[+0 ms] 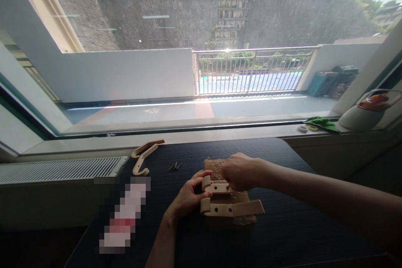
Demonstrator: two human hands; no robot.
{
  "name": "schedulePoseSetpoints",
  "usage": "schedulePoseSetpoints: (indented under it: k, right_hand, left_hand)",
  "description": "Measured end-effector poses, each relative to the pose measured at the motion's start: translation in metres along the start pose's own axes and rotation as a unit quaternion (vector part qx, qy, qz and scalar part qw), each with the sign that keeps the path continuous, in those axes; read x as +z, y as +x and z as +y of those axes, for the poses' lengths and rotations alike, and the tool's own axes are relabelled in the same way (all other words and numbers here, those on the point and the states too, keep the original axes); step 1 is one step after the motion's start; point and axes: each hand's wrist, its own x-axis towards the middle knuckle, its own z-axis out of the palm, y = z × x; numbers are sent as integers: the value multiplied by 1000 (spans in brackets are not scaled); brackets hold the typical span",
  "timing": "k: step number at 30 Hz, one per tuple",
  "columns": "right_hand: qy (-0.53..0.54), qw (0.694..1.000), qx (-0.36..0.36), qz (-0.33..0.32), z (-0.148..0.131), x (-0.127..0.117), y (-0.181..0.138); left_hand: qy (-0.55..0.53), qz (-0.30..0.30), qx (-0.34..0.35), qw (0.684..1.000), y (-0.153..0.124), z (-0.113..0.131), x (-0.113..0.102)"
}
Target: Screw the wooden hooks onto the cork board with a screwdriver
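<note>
My left hand [190,192] grips the curved end of a pale wooden hook [220,188], which lies on a holed wooden board [215,166]. My right hand [238,172] is closed in a fist over the board and the far part of that hook. What its fingers hold, if anything, is hidden. Just below the fist, a dark screw or hole [228,187] shows in the hook. A second wooden hook [232,209] with two dark holes lies nearer me across the board, its straight end reaching past the board's right edge.
Two more wooden hooks [145,160] lie at the dark table's [188,150] far left edge. Several loose screws [174,166] lie between them and the board. A pixelated patch [124,215] covers the left edge. On the sill are a green cloth [323,124], tape rolls [303,129] and a white watering can [361,115].
</note>
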Motion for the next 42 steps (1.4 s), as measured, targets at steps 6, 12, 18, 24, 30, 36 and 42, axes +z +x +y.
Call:
schedulePoseSetpoints:
  k: [6, 12, 18, 24, 30, 36, 42]
  right_hand:
    - [-15, 1000, -22, 0, -6, -5, -5]
    - [-15, 999, -29, 1, -5, -5, -3]
    - [-11, 1000, -7, 2, 1, -3, 1]
    - [-23, 1000, -7, 7, -3, -5, -2]
    - [-21, 999, -35, 2, -6, -8, -5]
    - [-12, 999, -36, 5, -4, -5, -3]
    - [-9, 1000, -12, 7, -2, -6, -3]
  left_hand:
    - [0, 5, -1, 1000, -1, 0, 0]
    - [-1, 0, 5, 1000, 0, -2, 0]
    - [1, 1, 12, 1000, 0, -2, 0]
    - [2, -4, 10, 1000, -1, -2, -1]
    - [0, -2, 8, 1000, 0, -6, -1]
    - [7, -6, 10, 1000, 0, -5, -2]
    - [8, -8, 15, 1000, 0, -4, -2]
